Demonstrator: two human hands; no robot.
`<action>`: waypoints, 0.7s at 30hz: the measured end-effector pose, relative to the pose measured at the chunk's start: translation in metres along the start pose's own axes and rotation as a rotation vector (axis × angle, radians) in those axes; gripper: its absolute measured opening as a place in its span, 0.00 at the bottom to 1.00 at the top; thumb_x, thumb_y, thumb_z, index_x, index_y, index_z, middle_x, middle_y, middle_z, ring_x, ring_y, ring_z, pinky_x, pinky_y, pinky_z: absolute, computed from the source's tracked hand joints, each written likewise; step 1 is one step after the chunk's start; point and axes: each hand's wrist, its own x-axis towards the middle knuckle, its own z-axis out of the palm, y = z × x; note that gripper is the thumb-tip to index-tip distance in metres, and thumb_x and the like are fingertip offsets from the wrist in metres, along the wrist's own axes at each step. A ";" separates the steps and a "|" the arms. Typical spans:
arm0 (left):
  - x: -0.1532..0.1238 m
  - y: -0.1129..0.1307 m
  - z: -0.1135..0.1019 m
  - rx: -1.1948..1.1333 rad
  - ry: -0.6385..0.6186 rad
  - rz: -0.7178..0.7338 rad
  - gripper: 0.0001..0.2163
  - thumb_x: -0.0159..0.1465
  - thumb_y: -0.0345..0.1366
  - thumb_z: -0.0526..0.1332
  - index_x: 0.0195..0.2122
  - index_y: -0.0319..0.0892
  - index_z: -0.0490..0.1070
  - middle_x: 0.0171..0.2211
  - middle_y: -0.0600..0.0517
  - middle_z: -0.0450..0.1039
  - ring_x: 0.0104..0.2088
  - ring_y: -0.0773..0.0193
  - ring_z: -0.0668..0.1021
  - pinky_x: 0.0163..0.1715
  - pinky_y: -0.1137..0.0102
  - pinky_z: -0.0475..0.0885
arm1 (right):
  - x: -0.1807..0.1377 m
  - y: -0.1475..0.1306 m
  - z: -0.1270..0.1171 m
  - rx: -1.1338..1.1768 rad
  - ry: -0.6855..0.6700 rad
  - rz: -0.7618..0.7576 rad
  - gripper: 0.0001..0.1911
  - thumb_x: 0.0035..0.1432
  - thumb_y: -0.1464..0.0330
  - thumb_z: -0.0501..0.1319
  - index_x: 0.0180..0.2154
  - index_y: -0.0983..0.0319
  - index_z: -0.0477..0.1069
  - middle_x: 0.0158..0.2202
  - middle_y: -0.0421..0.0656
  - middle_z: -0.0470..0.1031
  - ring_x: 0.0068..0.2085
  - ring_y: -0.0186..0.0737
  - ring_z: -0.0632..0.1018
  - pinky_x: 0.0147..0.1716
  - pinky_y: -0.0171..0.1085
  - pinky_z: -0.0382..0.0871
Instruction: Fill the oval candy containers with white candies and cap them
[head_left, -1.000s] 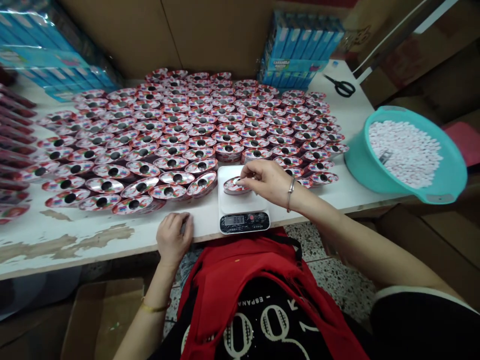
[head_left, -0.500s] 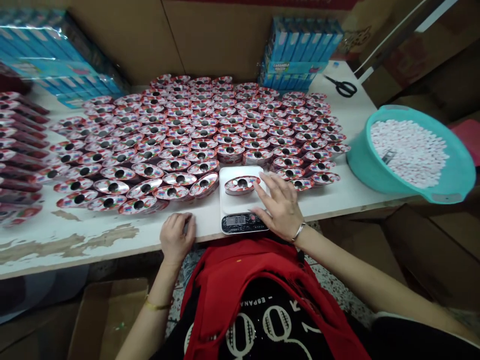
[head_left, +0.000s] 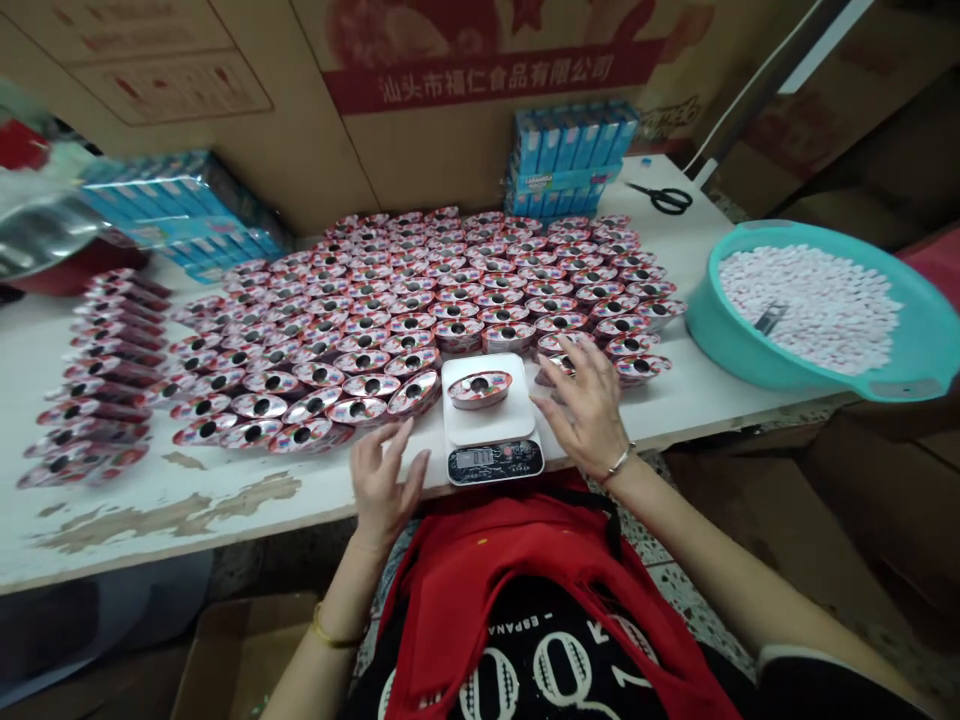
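Observation:
A white kitchen scale (head_left: 487,428) with a black display strip stands at the table's front edge. On its plate lies one oval red and white printed container (head_left: 480,390) with a dark round hole in its top. My right hand (head_left: 585,410) is just right of the scale, fingers spread, over the nearest oval containers; it holds nothing that I can see. Left of the scale, my left hand (head_left: 386,480) hovers by the table edge, empty with fingers apart. Rows of the same oval containers (head_left: 367,362) pack the table behind and beside the scale. The display's digits are blurred.
At the right stands a turquoise basin (head_left: 810,375) of small white pieces (head_left: 814,300) with a metal scoop (head_left: 770,318). Black scissors (head_left: 664,198) lie behind it. Blue box packs (head_left: 566,160) stand at the back, against cardboard (head_left: 420,150). A metal bowl (head_left: 56,240) is far left.
My right hand has moved off the container on the scale, to the right. My left hand has opened from a loose curl and lifted toward the scale. The view has tilted up.

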 end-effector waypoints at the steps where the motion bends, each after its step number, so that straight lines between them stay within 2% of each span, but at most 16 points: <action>1: 0.010 0.010 0.000 0.009 -0.004 0.038 0.21 0.63 0.41 0.60 0.57 0.45 0.65 0.51 0.41 0.68 0.52 0.53 0.70 0.52 0.59 0.64 | -0.006 0.006 0.000 0.010 0.023 0.019 0.23 0.67 0.60 0.52 0.60 0.57 0.63 0.65 0.48 0.55 0.67 0.52 0.51 0.62 0.56 0.49; 4: 0.040 0.037 0.007 0.026 -0.063 0.098 0.24 0.63 0.46 0.59 0.59 0.47 0.63 0.61 0.41 0.61 0.61 0.49 0.63 0.57 0.54 0.57 | -0.024 0.017 0.001 0.038 0.073 0.060 0.22 0.67 0.60 0.52 0.60 0.57 0.63 0.64 0.48 0.57 0.67 0.52 0.52 0.61 0.57 0.52; 8: 0.065 0.054 0.021 -0.001 -0.164 0.174 0.21 0.64 0.48 0.57 0.56 0.50 0.66 0.64 0.44 0.58 0.63 0.48 0.60 0.59 0.52 0.54 | -0.040 0.023 0.002 0.065 0.108 0.081 0.22 0.67 0.60 0.52 0.59 0.58 0.65 0.63 0.50 0.59 0.66 0.54 0.55 0.61 0.56 0.54; 12: 0.079 0.068 0.031 0.006 -0.148 0.156 0.23 0.62 0.49 0.60 0.57 0.47 0.64 0.61 0.41 0.61 0.61 0.46 0.62 0.57 0.51 0.55 | -0.048 0.024 0.000 0.107 0.121 0.076 0.22 0.67 0.60 0.53 0.60 0.57 0.64 0.62 0.50 0.61 0.65 0.56 0.57 0.60 0.57 0.56; 15: 0.090 0.076 0.029 0.022 -0.315 0.163 0.21 0.62 0.46 0.59 0.54 0.43 0.66 0.50 0.40 0.70 0.52 0.49 0.70 0.51 0.53 0.61 | -0.049 0.021 -0.003 0.162 0.170 0.033 0.23 0.66 0.61 0.54 0.61 0.55 0.63 0.61 0.51 0.63 0.64 0.58 0.59 0.59 0.59 0.58; 17: 0.099 0.073 0.014 -0.008 -0.421 0.191 0.14 0.64 0.41 0.58 0.49 0.42 0.67 0.43 0.43 0.72 0.45 0.54 0.72 0.46 0.58 0.65 | -0.047 0.018 -0.006 0.198 0.207 -0.007 0.25 0.65 0.61 0.55 0.62 0.52 0.62 0.60 0.51 0.64 0.63 0.59 0.61 0.59 0.60 0.58; 18: 0.103 0.067 0.001 -0.036 -0.427 0.193 0.13 0.64 0.40 0.58 0.48 0.42 0.67 0.42 0.44 0.72 0.44 0.56 0.73 0.44 0.60 0.67 | -0.046 0.018 -0.007 0.217 0.223 -0.029 0.26 0.65 0.60 0.55 0.63 0.51 0.61 0.60 0.51 0.65 0.63 0.59 0.62 0.59 0.59 0.57; 21: 0.105 0.033 -0.063 -0.077 -0.298 0.109 0.13 0.64 0.38 0.59 0.49 0.43 0.66 0.44 0.46 0.72 0.44 0.61 0.73 0.44 0.66 0.68 | -0.044 0.023 -0.008 0.266 0.262 -0.018 0.26 0.62 0.53 0.56 0.61 0.43 0.63 0.57 0.49 0.68 0.60 0.57 0.66 0.60 0.56 0.58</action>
